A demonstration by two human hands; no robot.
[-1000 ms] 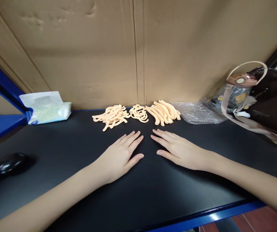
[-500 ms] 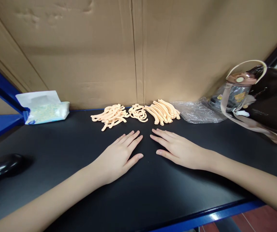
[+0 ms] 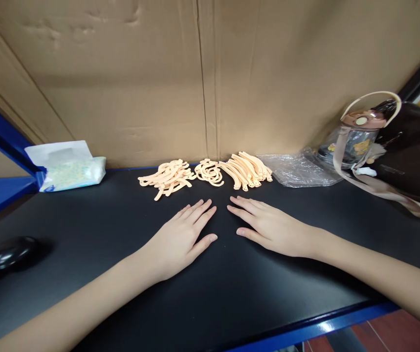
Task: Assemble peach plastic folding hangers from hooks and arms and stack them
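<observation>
In front of the tall brown cardboard panel (image 3: 121,73), on the smooth black worktop (image 3: 202,308), the bare left hand (image 3: 180,237) and right hand (image 3: 270,226) lie palm-down, fingers lightly spread and holding nothing, perhaps flat for steadiness. Nearer the panel, along its base, lie three heaps, apparently parted by shape: tangled slender peach strips (image 3: 172,175) at left, roughly parallel thicker curved peach strips (image 3: 244,170) at right, and small peach hook-shaped pieces (image 3: 207,169) between, all seemingly plastic.
</observation>
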